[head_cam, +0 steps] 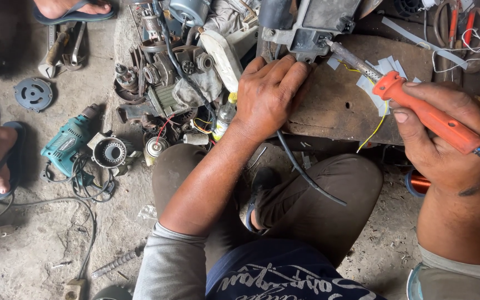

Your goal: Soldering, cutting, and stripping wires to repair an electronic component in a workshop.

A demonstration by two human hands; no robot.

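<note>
Soldering iron (418, 111): orange handle, metal tip, your right hand (445, 144) closed around it.
Left hand (268, 94): yours, fingers spread (holding nothing), flat on the wooden desk (340, 105).

Workshop floor, seen from above the sitting person's knees

The surface (340, 105) lies ahead of the knees, with paper slips (381, 75) on its right part and a soldering iron (418, 111) above them. A motor housing (306, 25) sits at its far edge. Left of it is a heap of motor parts (168, 78); farther left, on the floor (40, 244), lies a drill (65, 144) beside a stator (111, 153). A wire spool (418, 183) lies under the surface's right end.
</note>
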